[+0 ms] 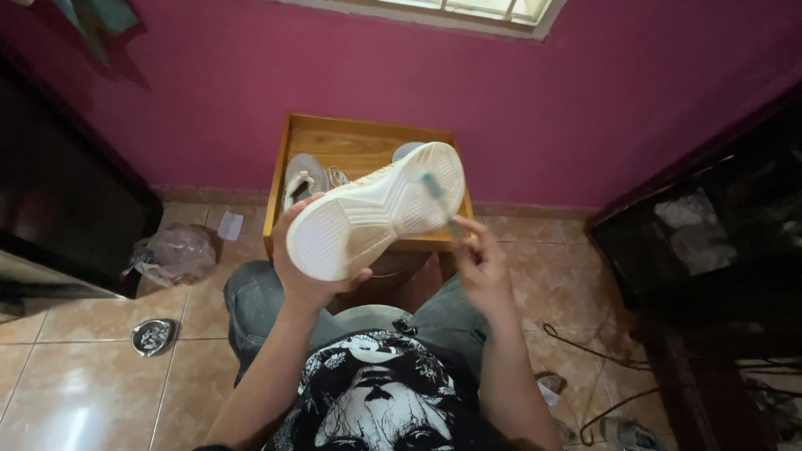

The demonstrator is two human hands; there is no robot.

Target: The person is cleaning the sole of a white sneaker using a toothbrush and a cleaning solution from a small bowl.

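Observation:
My left hand (302, 263) grips a white sneaker (376, 210) around its heel, holding it up with the pale sole facing me and the toe pointing up right. My right hand (482, 260) pinches a thin toothbrush (439, 199) whose greenish head rests against the forefoot of the sole. A second white sneaker (302, 179) lies on the small wooden table (351, 138) behind, partly hidden by the held shoe. I am seated, with my knees in grey jeans just below the table.
A magenta wall rises behind the table. Dark furniture (58, 200) stands on the left, and a dark cabinet (710, 242) on the right. On the tiled floor are a crumpled plastic bag (171, 253), a small metal ashtray (152, 336) and black cables (601, 367).

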